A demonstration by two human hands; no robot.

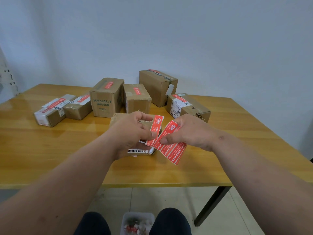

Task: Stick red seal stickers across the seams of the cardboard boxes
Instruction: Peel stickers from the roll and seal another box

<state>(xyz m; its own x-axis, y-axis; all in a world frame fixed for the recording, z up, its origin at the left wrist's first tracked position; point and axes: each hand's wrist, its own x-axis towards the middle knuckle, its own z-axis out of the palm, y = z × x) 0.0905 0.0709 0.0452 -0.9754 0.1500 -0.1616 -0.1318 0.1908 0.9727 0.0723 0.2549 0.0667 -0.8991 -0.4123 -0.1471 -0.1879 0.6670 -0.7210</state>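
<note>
Across the glossy yellow wooden table (50, 150), from the left: six brown cardboard boxes already wearing red seals, from the flat labelled carton (49, 111) to the taped carton with a white address label (188, 107). At centre, left hand (130, 133) pinching one peeled red-and-white seal sticker (155, 131) above the small unsealed cardboard box (118, 118); right hand (188, 131) gripping the red sticker sheet (171, 145). Likely feather-light, floppy and tacky underneath; best held by an edge, clear of the adhesive, then smoothed across the seam
</note>
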